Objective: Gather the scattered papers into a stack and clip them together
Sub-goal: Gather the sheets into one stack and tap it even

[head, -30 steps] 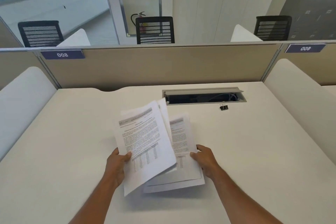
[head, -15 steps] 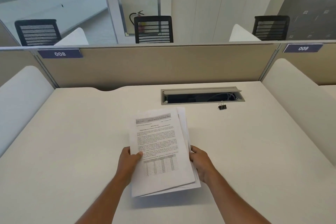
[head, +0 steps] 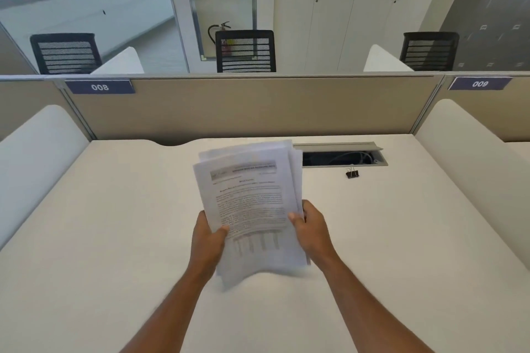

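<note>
We grip the paper stack (head: 249, 203) with our left hand (head: 208, 241) and right hand (head: 311, 231), long axis pointing away, binder clip (head: 352, 172) apart on the counter (head: 114, 223).

Papers (head: 252, 203) sit between both hands; binder clip (head: 352, 173) lies right, before the cable slot (head: 341, 157).

Papers (head: 249, 203) formerly fanned loose, top sheet swung toward 10 o'clock, now gathered into one rough stack, lifted and tilted up toward 12 o'clock, lower edge blurred, left hand (head: 208, 241) and right hand (head: 311, 231) shifted to grip its opposite side edges.
</note>
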A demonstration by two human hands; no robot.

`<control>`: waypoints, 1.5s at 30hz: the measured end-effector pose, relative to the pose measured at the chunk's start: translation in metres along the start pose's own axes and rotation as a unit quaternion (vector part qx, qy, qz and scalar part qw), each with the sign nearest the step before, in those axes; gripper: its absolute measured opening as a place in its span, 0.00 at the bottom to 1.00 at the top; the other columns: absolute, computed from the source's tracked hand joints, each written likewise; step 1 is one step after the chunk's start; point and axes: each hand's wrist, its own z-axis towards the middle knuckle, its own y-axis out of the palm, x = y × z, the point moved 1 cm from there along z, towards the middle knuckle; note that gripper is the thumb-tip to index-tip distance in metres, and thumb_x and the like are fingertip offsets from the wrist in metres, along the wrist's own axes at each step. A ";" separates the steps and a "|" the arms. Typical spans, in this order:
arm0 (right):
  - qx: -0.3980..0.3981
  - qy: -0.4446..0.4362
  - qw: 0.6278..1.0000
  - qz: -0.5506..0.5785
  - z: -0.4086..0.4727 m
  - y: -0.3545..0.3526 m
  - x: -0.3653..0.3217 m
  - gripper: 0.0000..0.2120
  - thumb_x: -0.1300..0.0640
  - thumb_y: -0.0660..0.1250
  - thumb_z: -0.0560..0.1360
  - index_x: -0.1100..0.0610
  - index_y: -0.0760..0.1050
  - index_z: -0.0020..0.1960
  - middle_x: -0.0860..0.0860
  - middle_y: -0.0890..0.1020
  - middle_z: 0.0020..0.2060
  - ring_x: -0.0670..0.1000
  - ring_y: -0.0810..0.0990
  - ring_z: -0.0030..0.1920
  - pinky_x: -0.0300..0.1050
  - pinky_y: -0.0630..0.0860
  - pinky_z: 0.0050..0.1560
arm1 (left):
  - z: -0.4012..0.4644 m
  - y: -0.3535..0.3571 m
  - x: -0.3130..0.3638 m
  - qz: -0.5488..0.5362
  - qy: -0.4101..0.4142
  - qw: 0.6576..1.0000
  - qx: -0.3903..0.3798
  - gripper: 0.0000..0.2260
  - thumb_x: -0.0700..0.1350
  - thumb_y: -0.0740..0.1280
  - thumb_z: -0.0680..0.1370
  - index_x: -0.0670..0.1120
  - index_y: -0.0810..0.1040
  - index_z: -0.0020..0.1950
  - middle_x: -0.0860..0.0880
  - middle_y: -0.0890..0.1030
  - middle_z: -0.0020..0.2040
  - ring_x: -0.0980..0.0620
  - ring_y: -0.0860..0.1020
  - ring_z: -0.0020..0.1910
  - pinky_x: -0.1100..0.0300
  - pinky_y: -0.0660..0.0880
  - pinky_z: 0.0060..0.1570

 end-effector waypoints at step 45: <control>0.030 -0.069 0.990 0.121 0.007 -0.002 -0.021 0.22 0.56 0.70 0.69 0.52 0.75 0.62 0.53 0.83 0.53 0.54 0.82 0.53 0.43 0.84 0.46 | -0.012 0.009 0.072 -0.047 0.079 0.996 -0.013 0.22 0.47 0.75 0.75 0.50 0.71 0.65 0.50 0.80 0.57 0.50 0.80 0.57 0.56 0.81 0.50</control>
